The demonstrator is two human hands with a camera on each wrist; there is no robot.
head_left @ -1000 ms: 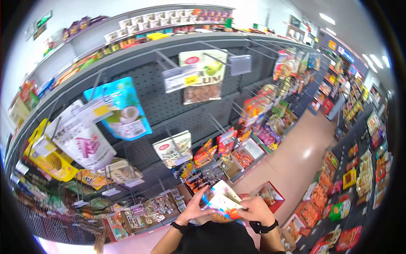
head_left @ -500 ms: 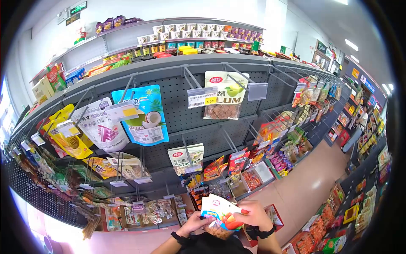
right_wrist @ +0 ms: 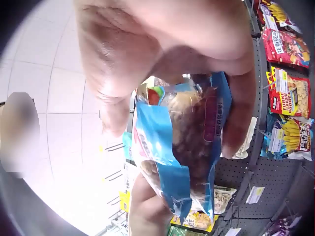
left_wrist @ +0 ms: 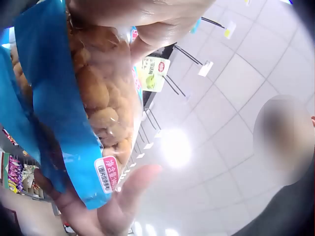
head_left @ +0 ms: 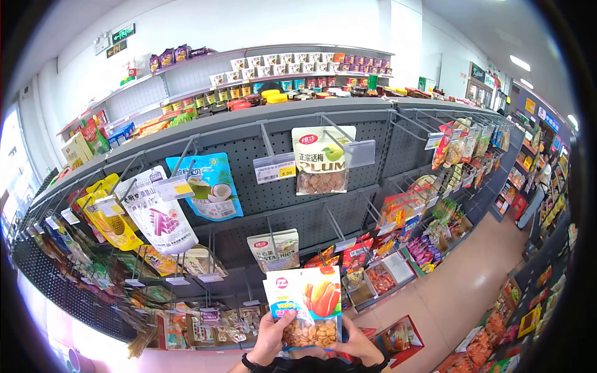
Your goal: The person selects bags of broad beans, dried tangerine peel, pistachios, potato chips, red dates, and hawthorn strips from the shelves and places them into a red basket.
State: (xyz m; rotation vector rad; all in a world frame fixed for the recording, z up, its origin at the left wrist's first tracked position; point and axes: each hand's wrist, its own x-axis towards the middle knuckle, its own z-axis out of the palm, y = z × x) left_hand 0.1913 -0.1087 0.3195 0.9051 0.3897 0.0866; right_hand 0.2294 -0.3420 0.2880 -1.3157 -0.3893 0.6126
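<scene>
Entry: snack pouches point(head_left: 308, 304), upright between the left hand point(head_left: 272, 339) and right hand point(head_left: 360, 345), each pinching a lower corner, pistachio bag point(head_left: 273, 248) just above them; I would grip low and evenly, keeping the printed face flat.

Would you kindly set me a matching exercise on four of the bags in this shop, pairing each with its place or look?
Things:
1. plum bag
2. coconut bag
3. peach bag
4. pistachio bag

Descriptions:
A. mostly blue, hangs on the top row
B. gripped by the left hand and right hand
C. green fruit picture, top row
D. hangs just above the gripped bag

Pairs: 1-C, 2-A, 3-B, 4-D
</scene>
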